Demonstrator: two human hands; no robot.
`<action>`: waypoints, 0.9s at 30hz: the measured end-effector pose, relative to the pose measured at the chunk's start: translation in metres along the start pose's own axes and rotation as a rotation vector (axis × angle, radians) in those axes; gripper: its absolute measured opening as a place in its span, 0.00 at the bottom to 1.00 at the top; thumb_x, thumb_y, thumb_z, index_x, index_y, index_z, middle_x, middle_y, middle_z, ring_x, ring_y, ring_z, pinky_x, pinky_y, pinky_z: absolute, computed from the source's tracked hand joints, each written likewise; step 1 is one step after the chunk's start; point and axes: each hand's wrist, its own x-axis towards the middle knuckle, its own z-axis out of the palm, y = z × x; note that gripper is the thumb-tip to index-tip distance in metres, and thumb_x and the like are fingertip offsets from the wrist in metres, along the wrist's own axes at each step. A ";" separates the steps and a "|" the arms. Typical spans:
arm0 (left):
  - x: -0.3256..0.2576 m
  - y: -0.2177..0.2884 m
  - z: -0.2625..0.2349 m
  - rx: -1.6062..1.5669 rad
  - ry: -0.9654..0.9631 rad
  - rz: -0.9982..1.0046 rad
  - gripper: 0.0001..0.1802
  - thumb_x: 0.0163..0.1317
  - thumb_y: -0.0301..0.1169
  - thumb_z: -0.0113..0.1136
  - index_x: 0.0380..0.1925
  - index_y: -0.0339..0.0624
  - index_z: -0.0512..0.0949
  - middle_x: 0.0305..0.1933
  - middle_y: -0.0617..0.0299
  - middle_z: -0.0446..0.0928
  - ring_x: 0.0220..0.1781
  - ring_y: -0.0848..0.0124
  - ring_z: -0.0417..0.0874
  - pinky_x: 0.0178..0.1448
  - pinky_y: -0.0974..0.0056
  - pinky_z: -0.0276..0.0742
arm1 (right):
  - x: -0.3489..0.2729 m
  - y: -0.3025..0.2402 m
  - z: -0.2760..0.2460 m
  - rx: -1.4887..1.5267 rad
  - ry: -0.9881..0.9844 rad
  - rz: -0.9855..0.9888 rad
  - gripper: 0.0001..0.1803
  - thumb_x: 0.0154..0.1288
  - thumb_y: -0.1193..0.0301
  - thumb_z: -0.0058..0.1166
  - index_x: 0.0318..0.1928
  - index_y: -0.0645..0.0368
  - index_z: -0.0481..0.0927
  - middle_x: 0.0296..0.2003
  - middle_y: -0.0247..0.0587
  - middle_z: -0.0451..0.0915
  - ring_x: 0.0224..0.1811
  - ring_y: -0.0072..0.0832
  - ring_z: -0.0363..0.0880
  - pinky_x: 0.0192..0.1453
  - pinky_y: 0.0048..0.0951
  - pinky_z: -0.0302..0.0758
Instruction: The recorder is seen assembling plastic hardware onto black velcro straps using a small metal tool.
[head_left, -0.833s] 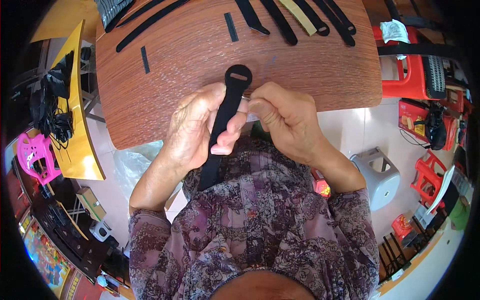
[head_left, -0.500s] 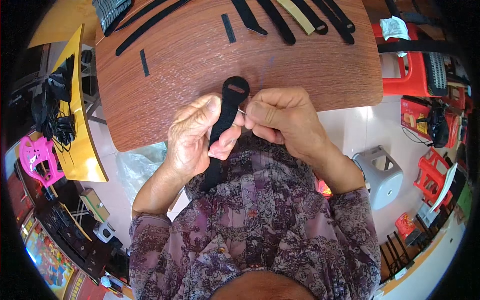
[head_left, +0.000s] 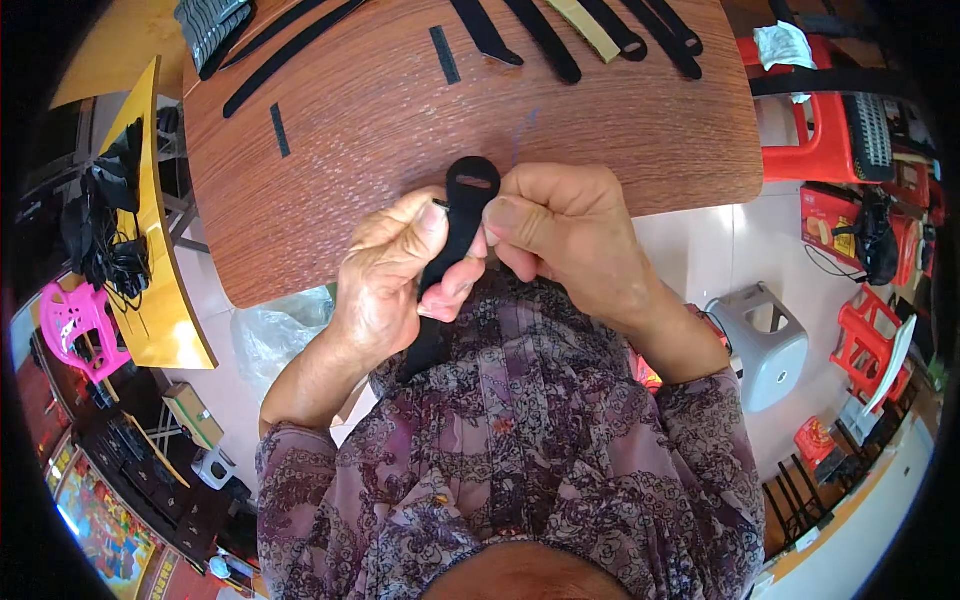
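A black fabric strap point(head_left: 462, 225) with a rounded, slotted end is held up just in front of the table's near edge. My left hand point(head_left: 375, 265) is closed around it, thumb on the left and fingers curled behind and below. A small dark sliver point(head_left: 440, 204) shows at the left thumb's tip. Against the strap's right edge, my right hand point(head_left: 575, 235) is pinched shut, thumb over fingers. What sits between those right fingertips is hidden. The strap's lower tail hangs down over my patterned shirt.
Several black straps point(head_left: 540, 40) lie along the far side of the wooden table point(head_left: 330, 190), with two short dark strips point(head_left: 445, 55) nearer. A grey stool point(head_left: 762, 345) stands at right, red stools point(head_left: 820, 130) farther out. On the left is a yellow table point(head_left: 160, 300) with black cords.
The thin pale metal sliver seen between my right fingers and the strap is now out of sight. A dark sliver now shows by my left thumb. My right fingers press closer to the strap.
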 end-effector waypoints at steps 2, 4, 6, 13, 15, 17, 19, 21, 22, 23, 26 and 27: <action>0.000 0.007 -0.007 0.058 0.024 -0.006 0.22 0.65 0.46 0.47 0.33 0.33 0.72 0.18 0.60 0.68 0.15 0.79 0.61 0.16 0.76 0.53 | 0.001 -0.003 -0.004 0.087 -0.057 0.099 0.08 0.57 0.73 0.52 0.24 0.63 0.76 0.14 0.29 0.70 0.13 0.13 0.61 0.16 0.17 0.54; -0.002 0.010 -0.007 0.153 -0.010 0.087 0.22 0.64 0.45 0.48 0.34 0.31 0.73 0.20 0.58 0.70 0.16 0.79 0.64 0.16 0.76 0.55 | 0.000 -0.006 -0.005 0.177 -0.118 0.203 0.08 0.58 0.72 0.53 0.25 0.63 0.76 0.14 0.29 0.69 0.13 0.13 0.59 0.16 0.16 0.51; -0.008 0.011 -0.004 0.177 0.016 0.118 0.23 0.64 0.45 0.48 0.33 0.31 0.73 0.20 0.59 0.71 0.16 0.79 0.63 0.16 0.76 0.55 | -0.003 -0.008 -0.003 0.391 -0.184 0.253 0.09 0.58 0.70 0.55 0.27 0.64 0.76 0.15 0.30 0.68 0.13 0.12 0.58 0.15 0.16 0.49; -0.014 0.001 -0.008 -0.018 0.041 -0.108 0.22 0.62 0.44 0.52 0.31 0.31 0.74 0.16 0.60 0.69 0.13 0.80 0.61 0.15 0.75 0.53 | -0.013 0.019 -0.001 0.484 -0.086 0.280 0.09 0.54 0.71 0.61 0.24 0.63 0.76 0.15 0.30 0.69 0.13 0.15 0.62 0.15 0.17 0.53; -0.023 -0.001 -0.007 0.011 -0.065 -0.131 0.22 0.62 0.45 0.52 0.30 0.31 0.74 0.16 0.60 0.69 0.12 0.80 0.60 0.15 0.75 0.53 | -0.015 0.024 -0.007 -0.439 0.022 -0.592 0.07 0.51 0.75 0.63 0.28 0.65 0.79 0.17 0.32 0.74 0.15 0.15 0.66 0.18 0.17 0.58; -0.029 -0.001 -0.006 0.032 -0.034 -0.142 0.23 0.61 0.45 0.53 0.30 0.30 0.74 0.17 0.59 0.70 0.12 0.80 0.61 0.15 0.75 0.53 | -0.019 0.017 -0.002 -0.421 0.000 -0.545 0.06 0.48 0.78 0.64 0.26 0.64 0.79 0.17 0.31 0.75 0.17 0.15 0.70 0.19 0.17 0.61; -0.027 -0.002 -0.008 0.061 0.068 -0.062 0.22 0.62 0.44 0.53 0.31 0.29 0.74 0.18 0.59 0.70 0.12 0.80 0.61 0.15 0.75 0.54 | -0.013 0.013 -0.001 -0.191 -0.057 -0.120 0.05 0.50 0.78 0.62 0.25 0.64 0.78 0.17 0.32 0.76 0.16 0.14 0.69 0.19 0.16 0.60; -0.019 0.003 -0.008 0.110 0.028 0.013 0.21 0.63 0.42 0.52 0.32 0.29 0.74 0.18 0.58 0.71 0.12 0.79 0.62 0.15 0.75 0.54 | -0.006 0.015 -0.003 -0.020 -0.063 -0.099 0.09 0.50 0.75 0.63 0.20 0.60 0.74 0.15 0.29 0.72 0.15 0.12 0.69 0.17 0.17 0.60; -0.015 0.008 -0.009 0.089 -0.033 -0.022 0.20 0.63 0.40 0.51 0.33 0.29 0.74 0.19 0.54 0.73 0.13 0.76 0.66 0.14 0.74 0.58 | -0.003 0.014 -0.006 0.043 -0.077 -0.051 0.09 0.51 0.76 0.62 0.20 0.60 0.74 0.15 0.28 0.72 0.15 0.12 0.68 0.17 0.16 0.60; -0.011 0.012 -0.010 0.068 -0.094 -0.058 0.18 0.64 0.38 0.50 0.34 0.28 0.73 0.20 0.50 0.74 0.13 0.73 0.70 0.13 0.73 0.62 | -0.002 0.014 -0.007 0.106 -0.090 -0.003 0.10 0.51 0.76 0.61 0.20 0.60 0.73 0.14 0.28 0.71 0.15 0.12 0.68 0.17 0.15 0.60; -0.004 0.019 -0.008 0.008 -0.170 -0.187 0.15 0.63 0.32 0.49 0.36 0.26 0.72 0.22 0.44 0.76 0.17 0.65 0.77 0.17 0.68 0.73 | -0.005 0.015 -0.010 0.011 -0.077 -0.060 0.10 0.53 0.76 0.61 0.20 0.60 0.72 0.15 0.28 0.72 0.16 0.13 0.69 0.17 0.15 0.61; -0.003 0.018 -0.008 0.005 -0.170 -0.187 0.15 0.63 0.32 0.49 0.36 0.26 0.72 0.22 0.44 0.76 0.17 0.65 0.77 0.17 0.68 0.73 | -0.006 0.017 -0.012 -0.027 -0.080 -0.085 0.11 0.53 0.76 0.61 0.20 0.60 0.72 0.15 0.28 0.72 0.16 0.13 0.69 0.17 0.15 0.61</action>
